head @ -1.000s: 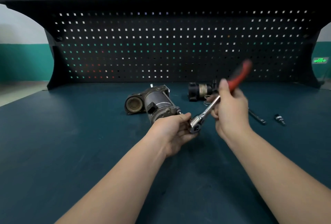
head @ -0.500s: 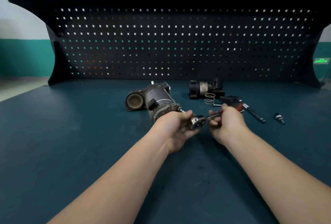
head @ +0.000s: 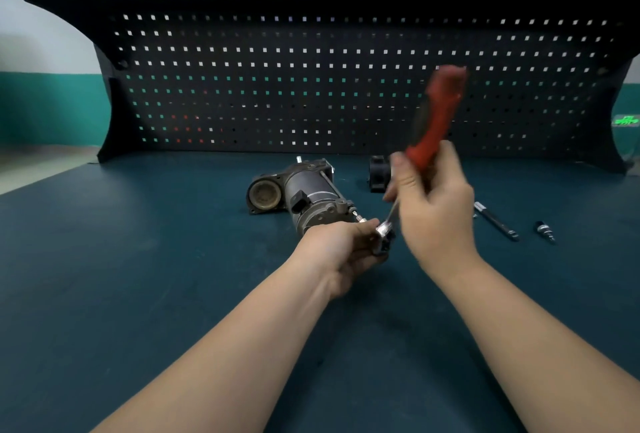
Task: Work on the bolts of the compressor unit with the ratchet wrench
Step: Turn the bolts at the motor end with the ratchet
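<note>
The compressor unit (head: 304,195) lies on its side on the dark teal desk (head: 138,259), in the middle of the head view, just in front of the black pegboard (head: 311,86). Its round open end faces left and its bolted end points toward the person.

The left hand (head: 341,249) sits at that near end. Its grip is closed around the chrome head of the ratchet wrench (head: 429,141), pressing it toward a bolt (head: 356,216) that sticks out of the unit's flange.

The right hand (head: 433,204) has its grip wrapped shut around the lower part of the wrench's red handle. The handle stands steeply upward and tilts right, its top blurred against the pegboard.

Behind the right hand, a black cylindrical part (head: 379,174) rests on the desk, partly hidden. To the right lie a dark rod-like tool (head: 497,221) and, a little farther right, a small metal fitting (head: 544,231), well apart from the compressor.
</note>
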Tool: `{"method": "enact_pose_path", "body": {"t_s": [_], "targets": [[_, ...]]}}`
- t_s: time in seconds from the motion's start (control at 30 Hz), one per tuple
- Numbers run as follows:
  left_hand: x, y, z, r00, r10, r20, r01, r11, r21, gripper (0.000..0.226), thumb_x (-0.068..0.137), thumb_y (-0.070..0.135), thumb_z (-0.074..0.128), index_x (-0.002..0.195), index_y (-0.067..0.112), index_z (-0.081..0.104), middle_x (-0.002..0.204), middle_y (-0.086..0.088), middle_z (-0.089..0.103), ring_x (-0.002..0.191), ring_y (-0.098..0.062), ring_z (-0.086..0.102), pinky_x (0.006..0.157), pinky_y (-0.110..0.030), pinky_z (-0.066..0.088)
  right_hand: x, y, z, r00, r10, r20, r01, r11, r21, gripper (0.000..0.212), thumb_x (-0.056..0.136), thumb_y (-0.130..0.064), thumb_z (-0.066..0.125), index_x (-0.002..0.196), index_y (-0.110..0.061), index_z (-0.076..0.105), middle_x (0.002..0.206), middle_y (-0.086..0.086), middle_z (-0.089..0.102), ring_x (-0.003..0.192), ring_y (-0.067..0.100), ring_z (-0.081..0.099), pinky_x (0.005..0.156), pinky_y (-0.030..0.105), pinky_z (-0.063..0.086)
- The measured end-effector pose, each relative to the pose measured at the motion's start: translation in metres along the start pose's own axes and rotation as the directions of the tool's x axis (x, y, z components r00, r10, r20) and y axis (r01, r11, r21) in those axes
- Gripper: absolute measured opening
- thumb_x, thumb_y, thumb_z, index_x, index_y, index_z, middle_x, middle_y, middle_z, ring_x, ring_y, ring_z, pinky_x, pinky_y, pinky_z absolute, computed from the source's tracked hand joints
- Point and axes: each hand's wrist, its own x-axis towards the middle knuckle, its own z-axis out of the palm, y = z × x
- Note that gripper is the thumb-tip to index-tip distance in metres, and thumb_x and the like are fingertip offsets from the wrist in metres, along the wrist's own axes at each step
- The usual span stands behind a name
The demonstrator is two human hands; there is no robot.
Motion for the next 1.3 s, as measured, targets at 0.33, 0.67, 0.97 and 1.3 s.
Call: {"method": "enact_pose_path", "body": {"t_s": [0.33, 0.67, 0.97, 1.3], "targets": [[-0.001, 0.004, 0.002, 0.999, -0.037, -0.016, 0.036, 0.998, -0.047, 0.006, 0.091, 0.006, 0.055, 0.085, 0.004, 0.056, 0.077, -0.013, 0.063, 0.068, -0.021, 0.06, 0.059, -0.029, 0.056, 0.01, 0.009, -0.005, 0.814, 0.58, -0.042, -0.507, 0.743, 0.437, 0.017, 0.097, -0.031, 0.055, 0.085, -0.02, 0.052, 0.058, 0.003, 0.06, 0.03, 0.004, 0.042, 0.033, 0.015, 0.03], [-0.002, 0.006, 0.001, 1.0, -0.028, -0.012, 0.027, 0.998, -0.054, 0.01, 0.092, 0.004, 0.053, 0.083, 0.002, 0.057, 0.073, -0.011, 0.061, 0.064, -0.019, 0.059, 0.057, -0.031, 0.056, 0.0, 0.006, 0.003, 0.96, 0.255, -0.113, -0.247, 0.965, 0.083, 0.016, 0.093, -0.045, 0.049, 0.085, -0.032, 0.045, 0.054, -0.006, 0.06, 0.04, 0.01, 0.054, 0.041, 0.025, 0.041], [0.004, 0.002, 0.0, 1.0, 0.0, -0.023, -0.001, 1.0, -0.002, 0.008, 0.088, 0.011, 0.062, 0.088, 0.003, 0.061, 0.075, -0.012, 0.067, 0.067, -0.021, 0.063, 0.064, -0.031, 0.057, 0.012, 0.009, -0.004, 0.797, 0.602, -0.044, -0.561, 0.765, 0.317, 0.018, 0.099, -0.035, 0.049, 0.086, -0.023, 0.05, 0.056, 0.002, 0.06, 0.031, 0.004, 0.043, 0.033, 0.018, 0.032], [0.002, 0.006, -0.001, 0.999, -0.033, 0.027, 0.034, 0.998, -0.06, 0.014, 0.092, 0.002, 0.051, 0.08, 0.0, 0.058, 0.067, -0.012, 0.065, 0.066, -0.022, 0.062, 0.058, -0.033, 0.057, 0.009, 0.0, -0.004, 0.936, 0.352, -0.027, -0.342, 0.924, 0.174, 0.017, 0.094, -0.039, 0.054, 0.083, -0.028, 0.051, 0.055, -0.001, 0.06, 0.038, 0.008, 0.05, 0.042, 0.024, 0.039]]}}
